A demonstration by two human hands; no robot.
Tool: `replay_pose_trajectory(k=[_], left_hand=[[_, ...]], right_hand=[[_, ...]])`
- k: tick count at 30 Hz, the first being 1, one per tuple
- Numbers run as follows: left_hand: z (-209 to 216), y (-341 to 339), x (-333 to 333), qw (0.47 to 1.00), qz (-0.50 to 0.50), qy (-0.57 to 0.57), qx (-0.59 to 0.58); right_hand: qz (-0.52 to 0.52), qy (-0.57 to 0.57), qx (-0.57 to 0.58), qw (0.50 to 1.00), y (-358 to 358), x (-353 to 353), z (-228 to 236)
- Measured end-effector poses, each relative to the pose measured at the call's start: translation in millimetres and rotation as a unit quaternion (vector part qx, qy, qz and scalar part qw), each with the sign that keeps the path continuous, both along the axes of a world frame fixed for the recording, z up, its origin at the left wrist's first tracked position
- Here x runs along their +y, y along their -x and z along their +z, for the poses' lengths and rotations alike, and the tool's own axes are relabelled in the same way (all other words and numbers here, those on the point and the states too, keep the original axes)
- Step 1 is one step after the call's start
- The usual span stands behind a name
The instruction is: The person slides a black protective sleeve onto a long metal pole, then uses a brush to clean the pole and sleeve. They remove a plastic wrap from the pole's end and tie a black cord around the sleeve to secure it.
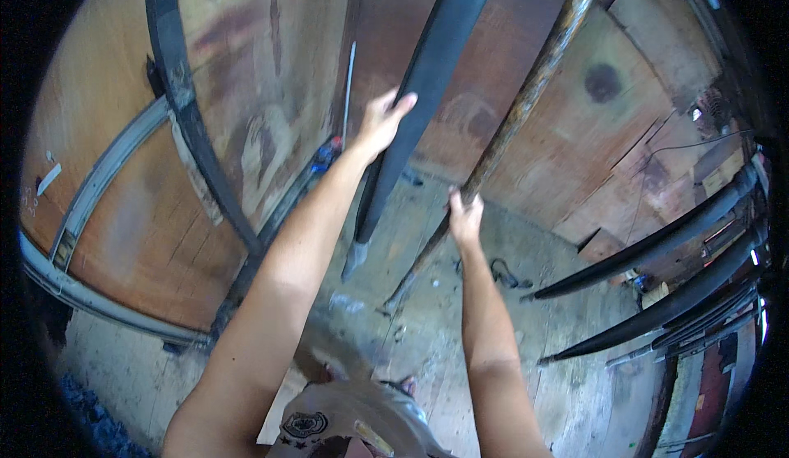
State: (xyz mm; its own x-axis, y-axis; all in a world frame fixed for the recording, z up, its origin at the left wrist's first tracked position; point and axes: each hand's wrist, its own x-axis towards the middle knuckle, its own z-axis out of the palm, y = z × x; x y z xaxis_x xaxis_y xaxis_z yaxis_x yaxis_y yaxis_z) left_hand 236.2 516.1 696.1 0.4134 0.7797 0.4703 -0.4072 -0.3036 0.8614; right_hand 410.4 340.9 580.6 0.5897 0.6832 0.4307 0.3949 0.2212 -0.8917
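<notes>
My left hand (pixel 383 123) is closed on a long dark grey tube (pixel 437 57), its thumb on the near face and the other fingers hidden behind. The tube stands tilted, its top running out of view and its paler lower end (pixel 355 259) close to the floor. To the right, my right hand (pixel 466 218) is wrapped round a rusty metal pole (pixel 526 101). That pole also leans, with its upper end to the far right and its thin lower tip (pixel 393 302) near the floor. A gap separates the two.
Stained plywood walls (pixel 238 39) stand left and ahead. A dark upright beam (pixel 197 129) and a grey metal rail (pixel 99 187) are at left. Several black padded poles (pixel 657 253) lean at right. A dark strap-like thing (pixel 509 276) lies on the worn floor (pixel 460 326).
</notes>
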Motion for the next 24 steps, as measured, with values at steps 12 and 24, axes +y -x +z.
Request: replay_pose_trajectory(k=[12, 24], left_hand=[[-2, 0, 6, 0.999, -0.042, 0.014, -0.025], [0, 3, -11, 0.998, -0.033, 0.011, -0.046]], right_hand=[[-0.163, -0.026, -0.070, 0.984, 10, 4, -16], [-0.137, 0.026, -0.015, 0.990, 22, 6, -3]])
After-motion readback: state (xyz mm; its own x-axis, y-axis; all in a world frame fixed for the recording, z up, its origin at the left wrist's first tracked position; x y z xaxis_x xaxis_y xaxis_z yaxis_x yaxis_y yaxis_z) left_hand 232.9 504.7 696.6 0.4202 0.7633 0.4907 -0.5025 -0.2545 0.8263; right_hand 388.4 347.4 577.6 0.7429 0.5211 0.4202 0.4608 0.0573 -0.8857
